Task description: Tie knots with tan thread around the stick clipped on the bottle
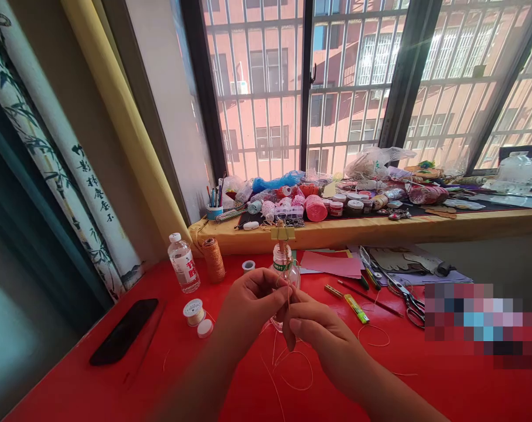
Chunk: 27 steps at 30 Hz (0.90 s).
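Both hands meet over the red table [336,381], in front of a clear glass bottle [293,274] with a green label. My left hand [259,302] pinches thin pale cord [310,375] between thumb and forefinger. Close beside it on the right, my right hand [316,328] has its fingers closed on the same cord. Loose ends loop down onto the table below the hands. A yellow clip [282,234] with a wooden stick sits at the bottle's mouth, and cord runs from there toward the fingers.
Left lie a black phone [124,332], white thread spool [194,312], plastic bottle [184,264] and orange thread cone [214,261]. On the right are scissors [413,305], a green-yellow cutter [356,309] and pink paper [331,264]. Craft supplies crowd the windowsill [358,230].
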### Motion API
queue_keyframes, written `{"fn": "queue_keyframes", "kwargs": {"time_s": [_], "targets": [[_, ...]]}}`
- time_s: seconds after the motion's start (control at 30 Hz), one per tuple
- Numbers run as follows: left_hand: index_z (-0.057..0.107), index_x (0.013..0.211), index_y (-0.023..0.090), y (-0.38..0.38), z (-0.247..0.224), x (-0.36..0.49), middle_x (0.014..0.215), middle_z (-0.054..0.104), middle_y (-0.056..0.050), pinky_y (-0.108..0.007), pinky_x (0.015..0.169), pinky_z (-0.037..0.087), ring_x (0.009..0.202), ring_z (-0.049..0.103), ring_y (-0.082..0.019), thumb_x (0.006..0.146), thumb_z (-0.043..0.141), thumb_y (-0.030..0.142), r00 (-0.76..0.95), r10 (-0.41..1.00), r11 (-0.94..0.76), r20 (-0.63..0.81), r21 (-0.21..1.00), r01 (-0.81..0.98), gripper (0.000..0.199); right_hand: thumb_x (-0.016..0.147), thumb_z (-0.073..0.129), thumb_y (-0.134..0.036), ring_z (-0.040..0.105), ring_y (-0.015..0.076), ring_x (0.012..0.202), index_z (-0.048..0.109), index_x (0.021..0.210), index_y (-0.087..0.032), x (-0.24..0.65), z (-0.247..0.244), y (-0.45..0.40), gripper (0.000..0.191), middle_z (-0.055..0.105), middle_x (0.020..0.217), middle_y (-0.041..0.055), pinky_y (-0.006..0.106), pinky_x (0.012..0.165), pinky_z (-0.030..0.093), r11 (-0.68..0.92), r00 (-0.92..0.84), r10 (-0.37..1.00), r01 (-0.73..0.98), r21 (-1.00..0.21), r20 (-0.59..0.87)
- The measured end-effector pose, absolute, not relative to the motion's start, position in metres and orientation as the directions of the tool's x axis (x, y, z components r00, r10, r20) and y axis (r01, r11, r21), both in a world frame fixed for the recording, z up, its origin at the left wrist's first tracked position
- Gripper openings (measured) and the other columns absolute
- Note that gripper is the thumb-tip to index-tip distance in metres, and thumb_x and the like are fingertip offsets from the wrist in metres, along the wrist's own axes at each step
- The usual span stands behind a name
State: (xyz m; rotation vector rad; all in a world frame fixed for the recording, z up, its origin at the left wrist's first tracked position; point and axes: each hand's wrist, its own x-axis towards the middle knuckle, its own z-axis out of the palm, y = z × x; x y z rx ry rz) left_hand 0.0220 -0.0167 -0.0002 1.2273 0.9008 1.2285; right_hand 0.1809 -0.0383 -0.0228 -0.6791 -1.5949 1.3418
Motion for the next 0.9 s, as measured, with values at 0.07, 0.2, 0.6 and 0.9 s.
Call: {"fn": "queue_keyframes", "kwargs": {"time_s": [0.07,0.2,0.6,0.9], "targets": [[0.068,0.077,0.018,-0.017,0.000,0.022,0.067,0.070,0.001,-0.025,0.057,0.051,0.056,0.060,-0.012,0.076,0.079,0.024,0.177,0.977,-0.083,0.116,0.980,-0.183,0.013,0.090,0.052,-0.027,0.051,0.0236,0.093,0.057,0.062,-0.020,0.181,-0.022,-0.039,0.029,0.053,0.091,0.0052,0.036,0.086,0.038,0.246,-0.438,0.854,-0.131,-0.960,0.279],[0.067,0.075,0.018,-0.016,0.001,0.021,0.064,0.070,0.001,-0.025,0.053,0.049,0.052,0.059,-0.011,0.079,0.078,0.026,0.208,0.972,-0.074,0.111,0.981,-0.179,0.014,0.090,0.054,-0.028,0.051,0.0243,0.097,0.060,0.064,-0.020,0.181,-0.020,-0.042,0.028,0.054,0.095,0.0057,0.035,0.086,0.039,0.253,-0.459,0.844,-0.112,-0.961,0.276],[0.068,0.075,0.018,-0.014,0.001,0.022,0.065,0.072,0.001,-0.024,0.056,0.049,0.055,0.062,-0.012,0.076,0.082,0.026,0.224,0.970,-0.041,0.094,0.972,-0.230,0.016,0.088,0.052,-0.033,0.054,0.0230,0.083,0.058,0.058,-0.021,0.172,-0.021,-0.046,0.032,0.055,0.080,0.0045,0.035,0.080,0.039,0.256,-0.247,0.928,-0.125,-0.959,0.280],[0.065,0.074,0.020,-0.015,-0.001,0.024,0.061,0.072,0.001,-0.026,0.061,0.051,0.056,0.063,-0.013,0.078,0.080,0.027,0.189,0.972,-0.104,0.138,0.978,-0.178,0.017,0.085,0.055,-0.035,0.054,0.0240,0.088,0.061,0.056,-0.022,0.170,-0.019,-0.046,0.033,0.056,0.083,0.0053,0.035,0.082,0.039,0.125,-0.213,0.962,-0.212,-0.969,0.171]]}}
